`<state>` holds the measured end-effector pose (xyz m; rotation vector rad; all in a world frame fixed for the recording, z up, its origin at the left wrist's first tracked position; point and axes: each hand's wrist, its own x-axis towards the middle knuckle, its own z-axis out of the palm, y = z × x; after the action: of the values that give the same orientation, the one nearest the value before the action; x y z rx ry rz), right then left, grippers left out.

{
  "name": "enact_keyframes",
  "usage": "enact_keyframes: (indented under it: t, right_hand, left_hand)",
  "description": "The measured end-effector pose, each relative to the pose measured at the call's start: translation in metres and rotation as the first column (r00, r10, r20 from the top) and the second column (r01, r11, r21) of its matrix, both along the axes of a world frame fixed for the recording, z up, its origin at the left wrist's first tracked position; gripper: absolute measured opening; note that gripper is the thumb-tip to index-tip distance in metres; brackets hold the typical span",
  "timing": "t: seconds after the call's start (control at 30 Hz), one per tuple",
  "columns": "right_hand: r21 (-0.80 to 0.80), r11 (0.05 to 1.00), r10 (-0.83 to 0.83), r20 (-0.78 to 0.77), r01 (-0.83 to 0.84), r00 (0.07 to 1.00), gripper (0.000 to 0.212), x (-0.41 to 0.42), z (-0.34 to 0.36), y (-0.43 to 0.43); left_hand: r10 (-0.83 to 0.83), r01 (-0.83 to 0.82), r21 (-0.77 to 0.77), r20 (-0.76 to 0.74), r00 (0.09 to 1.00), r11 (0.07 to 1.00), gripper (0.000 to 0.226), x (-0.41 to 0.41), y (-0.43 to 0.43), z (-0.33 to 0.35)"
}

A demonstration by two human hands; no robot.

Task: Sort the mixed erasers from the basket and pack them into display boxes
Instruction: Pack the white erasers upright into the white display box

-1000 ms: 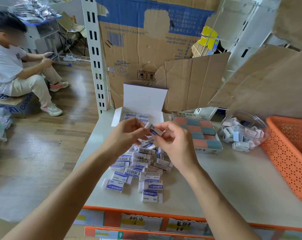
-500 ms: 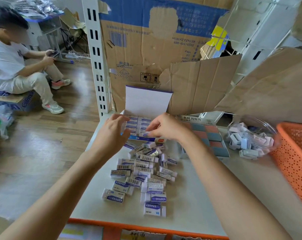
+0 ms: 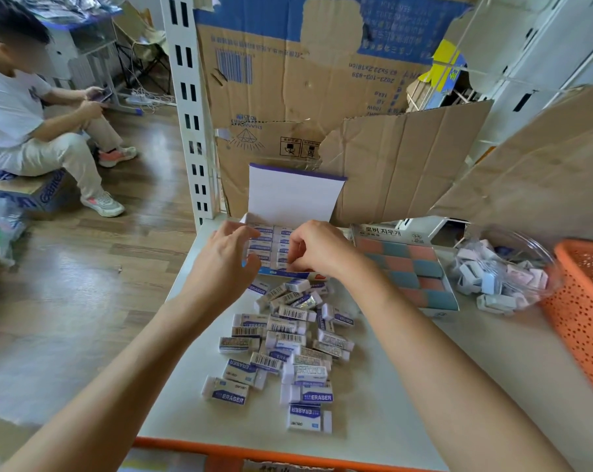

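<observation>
The open display box [image 3: 271, 238] stands at the bench's [image 3: 407, 386] far edge, lid upright, with rows of erasers inside. The left hand [image 3: 225, 264] hovers at its left side, fingers loosely spread, holding nothing. The right hand [image 3: 317, 250] curls down over the front row, perhaps pinching an eraser; I cannot tell. Loose erasers [image 3: 288, 338] lie mid-bench, and the orange basket [image 3: 588, 308] sits at the right edge
</observation>
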<state>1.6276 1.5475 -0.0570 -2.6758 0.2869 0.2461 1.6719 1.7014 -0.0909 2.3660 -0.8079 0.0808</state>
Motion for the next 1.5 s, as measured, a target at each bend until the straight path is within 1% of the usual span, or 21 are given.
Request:
enact_keyframes:
  t: [0.13, 0.27, 0.3, 0.37, 0.4, 0.47, 0.53, 0.6, 0.73, 0.83, 0.93, 1.0, 1.07, 1.13, 1.23, 1.3, 1.37, 1.43, 1.5]
  right_hand:
    - [-0.023, 1.000, 0.005, 0.043, -0.004, 0.999, 0.018, -0.001, -0.001, 0.002]
    - [-0.129, 0.992, 0.029, 0.103, -0.016, 0.994, 0.009, -0.006, -0.004, 0.004]
    - [-0.124, 0.992, 0.029, 0.117, -0.014, 0.993, 0.010, -0.009, -0.003, 0.004]
    - [-0.068, 0.998, 0.011, 0.159, 0.000, 0.987, 0.014, -0.018, -0.001, 0.002]
    - [-0.036, 0.999, -0.002, 0.197, 0.010, 0.980, 0.014, -0.024, 0.001, 0.001]
    - [0.025, 0.999, -0.032, 0.275, 0.026, 0.961, 0.013, -0.038, 0.004, 0.000]
    - [0.056, 0.998, -0.042, 0.325, 0.025, 0.945, 0.012, -0.052, 0.003, -0.001]
    - [0.056, 0.998, -0.044, 0.348, 0.026, 0.936, 0.010, -0.067, 0.000, -0.001]
    - [0.068, 0.996, -0.076, 0.410, 0.053, 0.909, 0.011, -0.090, -0.011, -0.001]
    - [0.063, 0.996, -0.078, 0.426, 0.056, 0.902, 0.017, -0.101, -0.017, 0.000]
    - [0.059, 0.997, -0.072, 0.424, 0.052, 0.903, 0.022, -0.109, -0.021, 0.001]
    - [0.087, 0.995, -0.086, 0.440, 0.052, 0.894, 0.023, -0.113, -0.022, 0.002]
    - [0.136, 0.989, -0.111, 0.462, 0.054, 0.880, 0.022, -0.116, -0.022, 0.002]
    - [0.206, 0.977, -0.143, 0.475, 0.049, 0.868, 0.022, -0.118, -0.022, 0.003]
    - [0.371, 0.928, -0.207, 0.465, 0.022, 0.861, 0.027, -0.119, -0.021, 0.008]
    - [0.517, 0.856, -0.279, 0.429, 0.019, 0.859, 0.025, -0.118, -0.018, 0.013]
    - [0.661, 0.750, -0.364, 0.400, 0.010, 0.841, 0.025, -0.116, -0.015, 0.018]
    - [0.763, 0.646, -0.429, 0.383, -0.018, 0.818, 0.030, -0.114, -0.013, 0.022]
    - [0.797, 0.603, -0.445, 0.376, -0.039, 0.812, 0.033, -0.113, -0.011, 0.024]
  left_hand:
    - [0.002, -0.002, 0.005, 0.000, 1.000, 1.000, 0.035, -0.001, 0.000, 0.000]
    - [-0.020, 0.020, 0.033, -0.011, 1.000, 0.999, 0.034, -0.001, 0.004, 0.005]
    - [-0.027, 0.027, 0.051, -0.001, 1.000, 0.998, 0.033, -0.001, 0.006, 0.006]
    - [-0.051, 0.048, 0.045, 0.064, 0.997, 0.998, 0.029, -0.004, 0.011, 0.009]
    - [-0.076, 0.075, 0.018, 0.088, 0.993, 0.997, 0.024, -0.006, 0.014, 0.011]
    - [-0.184, 0.185, -0.014, 0.052, 0.982, 0.983, 0.015, -0.015, 0.018, 0.017]
    - [-0.337, 0.338, 0.025, -0.041, 0.941, 0.941, 0.013, -0.025, 0.020, 0.020]
    - [-0.417, 0.425, 0.084, -0.098, 0.904, 0.901, 0.016, -0.034, 0.019, 0.019]
    - [-0.387, 0.401, 0.126, -0.121, 0.914, 0.907, 0.024, -0.043, 0.014, 0.015]
    - [-0.369, 0.382, 0.131, -0.111, 0.923, 0.915, 0.023, -0.045, 0.010, 0.017]
    - [-0.383, 0.390, 0.196, -0.076, 0.921, 0.900, 0.023, -0.046, 0.007, 0.021]
    - [-0.402, 0.398, 0.245, -0.037, 0.915, 0.884, 0.025, -0.048, 0.006, 0.021]
    - [-0.406, 0.393, 0.257, -0.003, 0.914, 0.883, 0.025, -0.049, 0.007, 0.019]
    - [-0.401, 0.391, 0.199, 0.012, 0.916, 0.899, 0.024, -0.049, 0.009, 0.016]
    - [-0.399, 0.399, 0.006, 0.017, 0.917, 0.917, 0.017, -0.050, 0.013, 0.018]
    - [-0.392, 0.389, -0.084, -0.023, 0.920, 0.917, 0.015, -0.053, 0.014, 0.020]
    - [-0.388, 0.373, -0.147, -0.093, 0.917, 0.916, 0.016, -0.056, 0.013, 0.023]
    - [-0.405, 0.373, -0.196, -0.164, 0.899, 0.907, 0.015, -0.058, 0.012, 0.024]
    - [-0.421, 0.378, -0.217, -0.209, 0.883, 0.900, 0.013, -0.060, 0.012, 0.025]
